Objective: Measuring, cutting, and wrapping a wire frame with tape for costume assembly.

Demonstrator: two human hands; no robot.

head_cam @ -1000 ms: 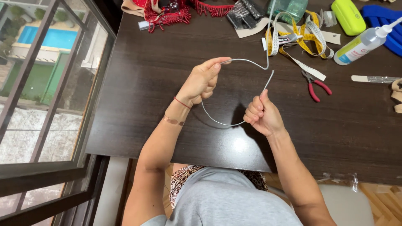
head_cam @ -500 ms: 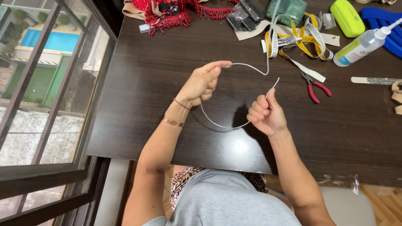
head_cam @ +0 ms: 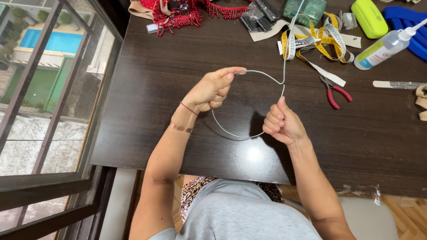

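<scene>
The left hand (head_cam: 210, 91) is closed in a pinch, thumb and forefinger gripping one stretch of a thin, silvery, bent metal wire (head_cam: 262, 74) above the dark brown wooden table (head_cam: 155, 89). A thin red string and a copper-coloured band sit on that wrist. The right hand (head_cam: 281, 124) is curled into a fist around the other stretch of the same wire, just right of and nearer than the left hand. Between the two hands the wire sags in a loop towards the near edge of the table; from the left fingertips it also runs right to a sharp kink and then rises towards the far side.

Right of the hands, a little farther off, lie small pliers with red handles (head_cam: 331, 91). Beyond them is a tangled yellow and white measuring tape (head_cam: 327, 40), and farther right a clear plastic squeeze bottle with a white nozzle (head_cam: 384, 46). A lime-green oval case (head_cam: 369, 18) lies at the far right. A red beaded fringe piece (head_cam: 178, 15) lies at the far left of the table, and a window with a dark frame (head_cam: 53, 111) lies further left.
</scene>
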